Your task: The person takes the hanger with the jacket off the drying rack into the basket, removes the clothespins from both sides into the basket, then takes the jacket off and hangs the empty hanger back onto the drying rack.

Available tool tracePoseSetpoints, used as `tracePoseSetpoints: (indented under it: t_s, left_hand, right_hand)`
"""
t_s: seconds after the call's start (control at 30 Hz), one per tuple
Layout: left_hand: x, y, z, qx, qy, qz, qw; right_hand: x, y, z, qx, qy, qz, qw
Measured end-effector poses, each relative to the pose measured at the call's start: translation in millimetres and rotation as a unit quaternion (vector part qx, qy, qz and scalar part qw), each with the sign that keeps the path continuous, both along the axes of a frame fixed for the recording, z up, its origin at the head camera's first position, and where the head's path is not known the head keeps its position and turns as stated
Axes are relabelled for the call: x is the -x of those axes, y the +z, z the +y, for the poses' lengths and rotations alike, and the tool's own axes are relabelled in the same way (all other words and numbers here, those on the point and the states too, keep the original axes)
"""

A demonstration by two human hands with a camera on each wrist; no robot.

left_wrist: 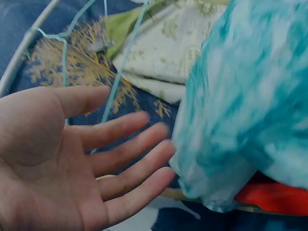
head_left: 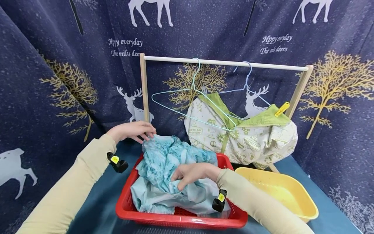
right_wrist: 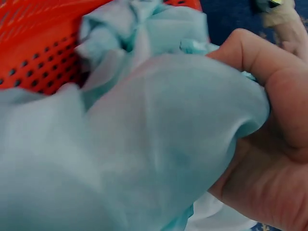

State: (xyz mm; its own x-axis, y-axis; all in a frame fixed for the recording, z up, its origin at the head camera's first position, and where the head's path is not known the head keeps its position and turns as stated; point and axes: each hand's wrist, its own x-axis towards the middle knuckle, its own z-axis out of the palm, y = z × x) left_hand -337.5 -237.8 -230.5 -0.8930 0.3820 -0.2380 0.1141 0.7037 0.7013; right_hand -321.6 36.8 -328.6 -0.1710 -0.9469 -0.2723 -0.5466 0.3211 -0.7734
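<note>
A thin teal-and-white tie-dye garment (head_left: pixel 163 156) lies bunched up in a red plastic basket (head_left: pixel 187 222), its paler folds spread toward the front. My right hand (head_left: pixel 194 174) is over the middle of the heap. In the right wrist view that hand (right_wrist: pixel 269 110) grips a pale blue fold (right_wrist: pixel 168 125) between thumb and fingers, the fingers hidden behind the fabric. At the garment's back left corner is my left hand (head_left: pixel 134 130). Its palm and spread fingers show in the left wrist view, where the left hand (left_wrist: pixel 96 163) holds nothing and its fingertips come close to the cloth.
Behind the basket stands a rack with a white rod (head_left: pixel 222 61). A mint hanger (head_left: pixel 193 87) and a blue hanger (head_left: pixel 246 86) hang there. A white-and-green printed garment (head_left: pixel 245 139) carries a yellow clip (head_left: pixel 281 109). To the right sits a yellow basin (head_left: pixel 280 188).
</note>
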Motion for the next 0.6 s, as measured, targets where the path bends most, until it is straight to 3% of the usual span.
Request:
tracePoseSetpoints:
  t_s: [0.13,0.23,0.43,0.6]
  left_hand:
    - [10.6,-9.5,-2.0,-0.001,0.036,-0.017,0.9992]
    - [15.9,-14.5,-2.3,0.003,0.066,-0.03,0.9974]
    - [24.5,-20.1,-4.4,0.013,0.105,-0.044,0.9934]
    - [26.8,-28.8,-5.8,0.029,0.121,-0.065,0.9901]
  right_hand:
    - [0.2,-10.0,-1.7,-0.039,0.049,0.005,0.998]
    - [1.2,-15.8,-1.8,-0.073,0.057,0.014,0.996]
    - [5.6,-20.5,0.6,-0.153,0.032,0.022,0.987]
    - [4.6,-21.3,4.6,-0.206,-0.022,0.021,0.978]
